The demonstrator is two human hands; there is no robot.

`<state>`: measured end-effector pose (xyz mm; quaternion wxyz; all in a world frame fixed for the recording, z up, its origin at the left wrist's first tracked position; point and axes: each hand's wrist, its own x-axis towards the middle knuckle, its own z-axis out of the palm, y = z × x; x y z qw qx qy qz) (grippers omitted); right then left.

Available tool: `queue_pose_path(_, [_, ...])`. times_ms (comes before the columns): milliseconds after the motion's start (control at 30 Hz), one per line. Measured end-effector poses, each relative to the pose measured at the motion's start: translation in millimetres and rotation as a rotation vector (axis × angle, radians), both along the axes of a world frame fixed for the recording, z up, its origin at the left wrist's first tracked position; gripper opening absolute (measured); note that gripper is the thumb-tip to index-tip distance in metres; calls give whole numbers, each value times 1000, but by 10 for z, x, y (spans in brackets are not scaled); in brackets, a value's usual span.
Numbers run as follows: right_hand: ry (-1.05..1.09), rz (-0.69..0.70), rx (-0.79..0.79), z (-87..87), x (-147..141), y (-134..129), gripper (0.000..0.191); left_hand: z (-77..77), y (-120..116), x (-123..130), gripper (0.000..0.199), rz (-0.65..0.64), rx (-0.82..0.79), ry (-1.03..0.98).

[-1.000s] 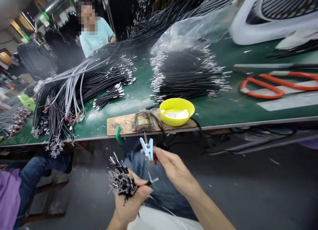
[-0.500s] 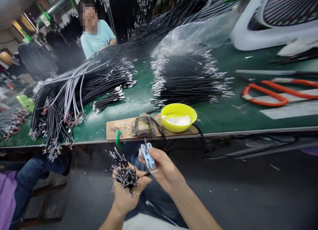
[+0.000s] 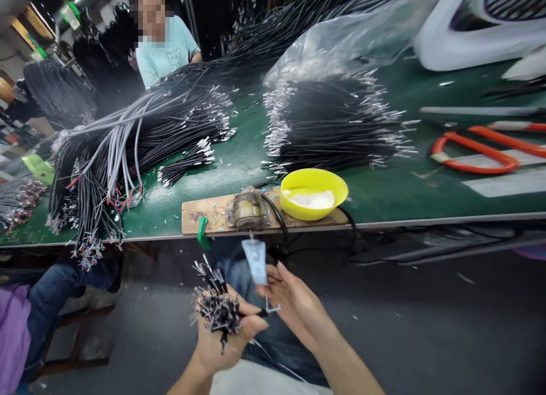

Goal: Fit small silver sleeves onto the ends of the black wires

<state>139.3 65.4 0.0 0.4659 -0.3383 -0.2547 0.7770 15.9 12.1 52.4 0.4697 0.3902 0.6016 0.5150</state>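
My left hand (image 3: pixel 224 332) is closed round a bundle of black cables (image 3: pixel 219 311) with stripped silvery ends pointing up. One cable end (image 3: pixel 269 310) sticks out to the right past its thumb and finger. My right hand (image 3: pixel 294 298) has its fingers apart, just right of a light blue clip (image 3: pixel 256 261). The clip hangs on the shaft of a small motor (image 3: pixel 248 208), and its outline is blurred. Nothing shows held in the right hand. The motor sits on a wooden board (image 3: pixel 191 216) at the table edge, beside a yellow bowl (image 3: pixel 313 195) with white material inside.
Black cables (image 3: pixel 336 119) are piled on the green table (image 3: pixel 239 156), with more bundles (image 3: pixel 145 122) at left. Orange-handled scissors (image 3: pixel 482 156) lie right. A person (image 3: pixel 166 51) is across the table; another person's leg (image 3: pixel 68 287) shows at left.
My right hand has let go of the blue clip and moved slightly right and down. The clip now looks blurred and turned. The cable end at my left thumb sticks out further.
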Motion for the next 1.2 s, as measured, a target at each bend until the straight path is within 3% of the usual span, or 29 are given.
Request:
queue_pose_path(133, [-303,-135,171,-37,85,-203,36,-151,-84,17,22,34,-112,-89])
queue_pose_path(233, [-574,-276,322,8,131,-328,26,-254,-133,5,37,36,-175,-130])
queue_pose_path(300, [-685,-336,485,69,130,-370,18,-331,-175,-2,35,15,-231,-168])
queue_pose_path(400, [-749,-216,741,183,78,-373,7,-448,-238,10,22,28,-254,-119])
queue_pose_path(500, [-726,-96,820,259,14,-336,12,-489,-276,37,33,91,-203,-94])
queue_pose_path(767, [-650,-149,672,182,32,-317,28,-301,-237,99,45,96,-237,-304])
queue_pose_path(900, [-594,-198,621,184,6,-344,29,-287,-206,165,44,93,-197,-332])
queue_pose_path(1000, [-500,-244,487,183,-71,-389,29,-284,-195,195,44,78,-181,-392])
queue_pose_path(1133, [-233,-138,215,103,-157,-444,29,-281,-191,195,44,15,-166,-432])
queue_pose_path(1200, [-203,-88,171,47,-149,-442,29,-291,-194,185,45,-5,-185,-425])
